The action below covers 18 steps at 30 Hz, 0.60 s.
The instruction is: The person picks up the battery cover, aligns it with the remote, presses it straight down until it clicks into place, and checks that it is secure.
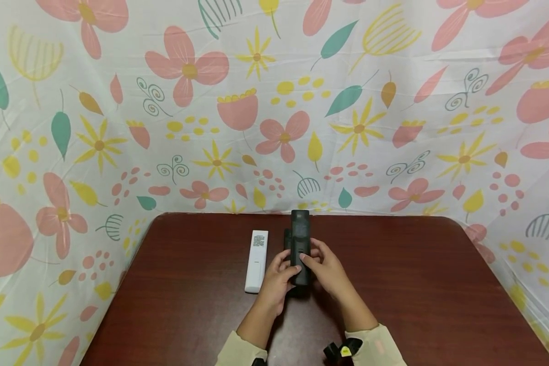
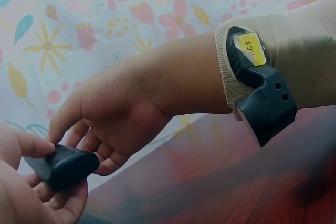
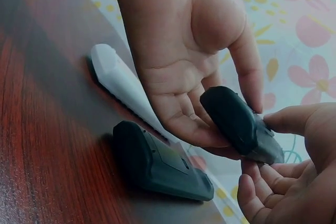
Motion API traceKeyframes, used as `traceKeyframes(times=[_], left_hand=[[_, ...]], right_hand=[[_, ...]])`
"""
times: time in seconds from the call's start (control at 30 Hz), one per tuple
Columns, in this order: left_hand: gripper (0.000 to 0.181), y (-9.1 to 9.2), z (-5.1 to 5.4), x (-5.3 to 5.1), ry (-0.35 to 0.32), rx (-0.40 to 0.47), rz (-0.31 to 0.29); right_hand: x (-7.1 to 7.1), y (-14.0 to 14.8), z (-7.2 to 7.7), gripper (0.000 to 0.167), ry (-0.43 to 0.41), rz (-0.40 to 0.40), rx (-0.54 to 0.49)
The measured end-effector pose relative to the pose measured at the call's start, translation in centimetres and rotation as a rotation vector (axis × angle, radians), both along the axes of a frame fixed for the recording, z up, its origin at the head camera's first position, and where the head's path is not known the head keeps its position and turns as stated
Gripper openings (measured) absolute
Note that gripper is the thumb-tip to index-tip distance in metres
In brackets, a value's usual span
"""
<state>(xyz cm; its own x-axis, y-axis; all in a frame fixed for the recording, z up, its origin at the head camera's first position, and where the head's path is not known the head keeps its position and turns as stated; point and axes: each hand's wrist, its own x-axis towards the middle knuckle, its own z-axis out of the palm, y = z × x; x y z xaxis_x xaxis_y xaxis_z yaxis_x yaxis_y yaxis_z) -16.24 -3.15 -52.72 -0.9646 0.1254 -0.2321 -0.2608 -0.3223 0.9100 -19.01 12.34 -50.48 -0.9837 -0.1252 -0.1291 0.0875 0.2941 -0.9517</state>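
A black remote control [image 1: 300,234] is held up above the table between both hands, its long side pointing away from me. The left hand [image 1: 276,280] grips its left edge, thumb on the upper face and fingers curled beneath. From the right side, the right hand [image 1: 328,269] pinches it likewise, its thumb near a small mark on that face. Below the held remote, a second black remote [image 3: 163,166] lies on the table, mostly covered in the head view. To the left of the hands lies a white remote [image 1: 256,262] with a printed label at its far end.
The dark red-brown wooden table [image 1: 187,305] has rounded far corners. A white cloth [image 1: 283,168] with flower and leaf prints hangs behind it and along both sides. A black wrist camera [image 2: 268,106] sits at the right sleeve's cuff.
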Motion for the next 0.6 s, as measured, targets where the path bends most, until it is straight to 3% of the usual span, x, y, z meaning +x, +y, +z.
traceKeyframes(times=[0.6], left_hand=[[0.062, -0.03, 0.16, 0.26, 0.030, -0.032, -0.012]], right_hand=[[-0.03, -0.28, -0.20, 0.062, 0.018, -0.003, -0.006]])
